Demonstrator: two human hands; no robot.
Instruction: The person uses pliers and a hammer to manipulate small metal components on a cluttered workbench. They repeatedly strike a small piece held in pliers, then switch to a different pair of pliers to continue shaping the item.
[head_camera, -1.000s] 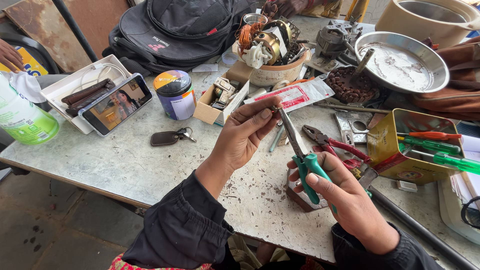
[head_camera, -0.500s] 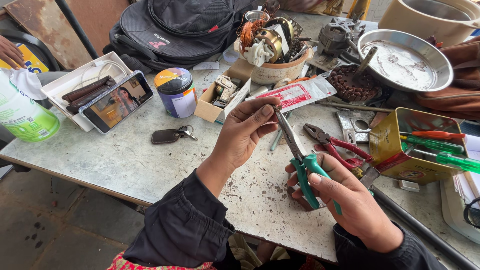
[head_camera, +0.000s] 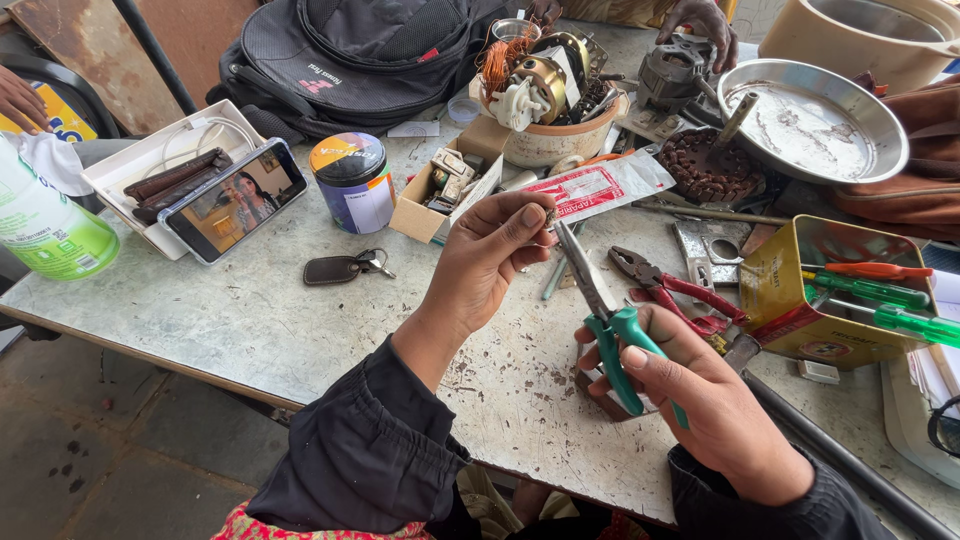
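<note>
My left hand (head_camera: 487, 258) is raised over the worn white table (head_camera: 230, 320), its thumb and fingers pinching a small metal part (head_camera: 549, 216). My right hand (head_camera: 700, 395) grips the green handles of long-nose pliers (head_camera: 597, 305). The pliers' tip reaches up to the small part at my left fingertips. Red-handled pliers (head_camera: 668, 288) lie on the table just right of my right hand's pliers.
A phone (head_camera: 236, 199) leans on a white tray; a round tin (head_camera: 350, 180), key fob (head_camera: 340, 268), small cardboard box (head_camera: 440, 190), bowl of motor parts (head_camera: 545, 95), metal pan (head_camera: 810, 120), yellow tin with screwdrivers (head_camera: 830, 290), black backpack (head_camera: 350, 55). Another person's hands show at the top (head_camera: 700, 25) and the left edge (head_camera: 20, 100).
Both hands stay close together; the pliers and the pinched part have shifted only slightly toward me.
</note>
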